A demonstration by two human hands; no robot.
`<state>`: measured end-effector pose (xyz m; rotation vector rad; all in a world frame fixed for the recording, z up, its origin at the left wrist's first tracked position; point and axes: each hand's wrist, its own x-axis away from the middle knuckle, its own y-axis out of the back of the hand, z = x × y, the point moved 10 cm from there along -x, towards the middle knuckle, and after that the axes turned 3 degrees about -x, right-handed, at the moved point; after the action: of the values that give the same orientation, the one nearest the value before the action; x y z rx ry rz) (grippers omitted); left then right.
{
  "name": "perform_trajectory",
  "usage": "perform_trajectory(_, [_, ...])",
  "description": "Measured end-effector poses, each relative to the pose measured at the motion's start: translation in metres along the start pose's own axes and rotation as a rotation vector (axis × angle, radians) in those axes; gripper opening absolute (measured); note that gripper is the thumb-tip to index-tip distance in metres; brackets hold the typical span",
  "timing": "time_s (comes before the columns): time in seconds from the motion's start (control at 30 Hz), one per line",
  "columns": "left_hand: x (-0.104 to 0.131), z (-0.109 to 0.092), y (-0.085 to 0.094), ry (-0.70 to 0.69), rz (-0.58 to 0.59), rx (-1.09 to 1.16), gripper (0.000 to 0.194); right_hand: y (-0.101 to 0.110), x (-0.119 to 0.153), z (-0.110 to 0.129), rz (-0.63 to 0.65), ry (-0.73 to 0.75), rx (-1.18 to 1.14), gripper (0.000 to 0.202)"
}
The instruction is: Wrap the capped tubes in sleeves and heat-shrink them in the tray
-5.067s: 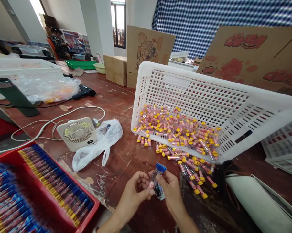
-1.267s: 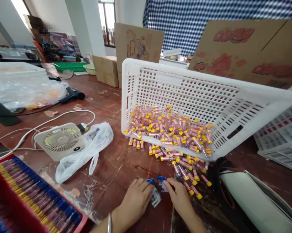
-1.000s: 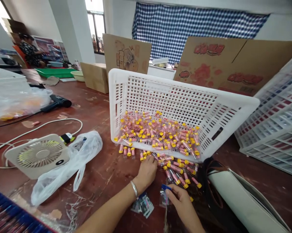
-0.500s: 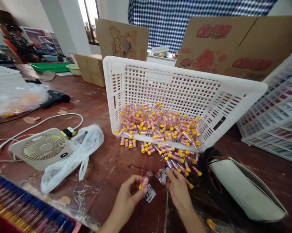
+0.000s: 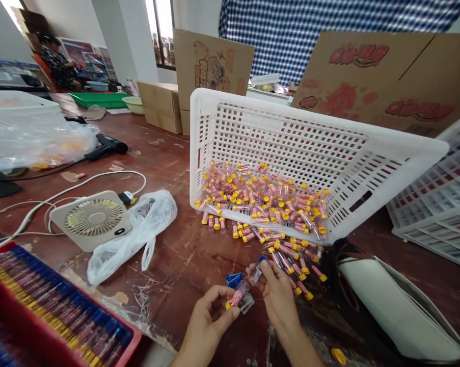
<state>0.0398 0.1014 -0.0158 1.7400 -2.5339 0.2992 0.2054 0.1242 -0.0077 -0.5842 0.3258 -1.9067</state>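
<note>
Clutter rings our hands on the worn table point(image 5: 187, 255). To our left we have a fan point(image 5: 96, 218), a plastic bag point(image 5: 118, 252) slumped against it, and a dryer point(image 5: 107, 145) farther back; to our right a handbag point(image 5: 398, 300) lies close to the loose tubes point(image 5: 289, 251), which spread between us and the basket point(image 5: 321, 120). At the back, a person point(image 5: 57, 62) sits near a green tray point(image 5: 100, 99).

We count one fan, one plastic bag, one handbag and three cartons point(image 5: 222, 66) along the far side. Four tubes lie in a row before the basket's left end; the others are too jumbled for us to number. Our left hand point(image 5: 207, 321) has one tube point(image 5: 237, 295), yellow cap toward the palm, pinched between thumb and fingers. Our right hand point(image 5: 277, 295) closes thumb and fingers on one clear packet point(image 5: 255, 275) by its blue end; tube and packet nearly meet, and we cannot tell if they touch. Below them more packets point(image 5: 247, 304) lie on the table.

The basket rests on its side, mouth toward us, heaped with yellow-capped tubes. The red tray point(image 5: 137, 336), lower left, holds packs point(image 5: 57, 306) in rows, blue at one end and yellow at the other. The crate point(image 5: 439, 188) on the right shows contents we cannot make out
</note>
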Motion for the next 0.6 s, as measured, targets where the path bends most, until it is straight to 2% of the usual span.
perform_trajectory(0.23, [-0.003, -0.002, 0.005, -0.022, -0.086, 0.037, 0.031, -0.011, 0.005, -0.003, 0.031, -0.009, -0.02, 0.038])
perform_trajectory(0.6, [-0.001, 0.0, 0.009, -0.016, -0.095, 0.047, 0.03, -0.024, 0.011, 0.003, 0.125, 0.07, 0.144, 0.029])
